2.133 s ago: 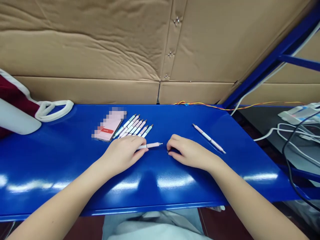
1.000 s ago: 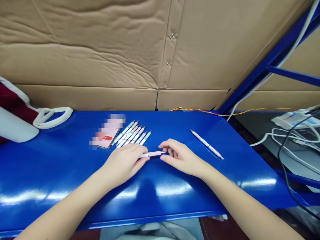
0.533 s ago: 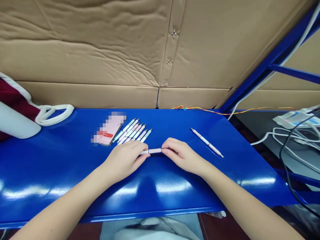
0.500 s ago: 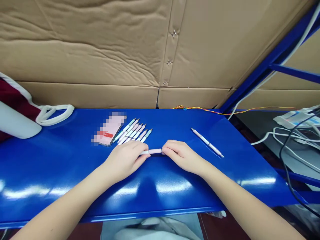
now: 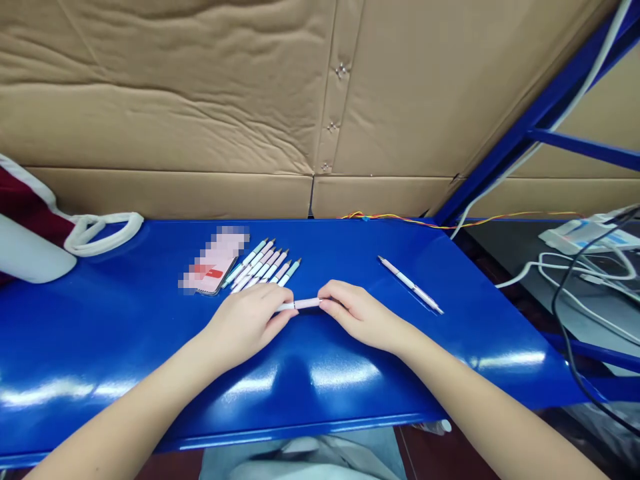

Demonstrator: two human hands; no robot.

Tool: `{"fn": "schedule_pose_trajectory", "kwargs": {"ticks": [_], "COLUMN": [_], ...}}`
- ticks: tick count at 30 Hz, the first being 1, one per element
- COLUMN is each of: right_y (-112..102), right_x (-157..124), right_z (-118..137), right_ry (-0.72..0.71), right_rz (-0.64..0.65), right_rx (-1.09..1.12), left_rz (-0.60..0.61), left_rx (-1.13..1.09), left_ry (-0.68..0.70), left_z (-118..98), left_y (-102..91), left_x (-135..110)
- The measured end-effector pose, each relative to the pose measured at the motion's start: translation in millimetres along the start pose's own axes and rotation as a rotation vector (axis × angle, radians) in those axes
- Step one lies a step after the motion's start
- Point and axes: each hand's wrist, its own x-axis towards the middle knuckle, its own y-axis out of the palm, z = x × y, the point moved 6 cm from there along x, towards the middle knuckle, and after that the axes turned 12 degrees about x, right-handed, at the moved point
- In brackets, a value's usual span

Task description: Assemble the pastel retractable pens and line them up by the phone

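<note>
A pink and white pen point(image 5: 306, 303) is held level above the blue table point(image 5: 370, 417), between my two hands. My left hand point(image 5: 253, 313) is closed round its white end. The thumb and fingers of my right hand point(image 5: 353, 308) pinch the tip at the pink end; they hide the tip itself. Just beyond my left hand lies a bunch of several pastel pens point(image 5: 265, 262), points away from me. To the right of my right hand a single pen point(image 5: 411, 285) lies slanted on the table.
A pink phone-like slab point(image 5: 213, 267), partly blurred out, lies left of the pens. At far left are a white cylinder point(image 5: 35, 250) and a white strap point(image 5: 103, 233). Cables point(image 5: 565, 267) and a blue frame point(image 5: 500, 160) stand right. A cardboard wall point(image 5: 200, 127) closes the back.
The view has shifted slightly, so everything sits a little further left. My right hand's fingers have moved slightly at the pen's tip; both hands keep their hold.
</note>
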Motion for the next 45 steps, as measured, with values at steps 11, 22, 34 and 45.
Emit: {"fn": "schedule_pose_trajectory", "kwargs": {"ticks": [11,22,34,45], "right_y": [-20,-104,-65,-21], "right_x": [0,-18,-3,3], "right_z": [-24,-80,-47,-25], "right_ry": [0.299,0.565,0.298,0.031], "right_rz": [-0.261,-0.476,-0.328,-0.085], "right_rx": [0.529,-0.277,-0.533,-0.483], "left_rz": [0.058,0.044,0.053,-0.016], "left_rx": [-0.107,0.209,0.238,0.164], "left_ry": [0.12,-0.155,-0.141,-0.065], "left_z": [-20,31,20,13], "left_y": [5.3,11.9,15.7,9.5], "left_x": [-2,9,8,6]}}
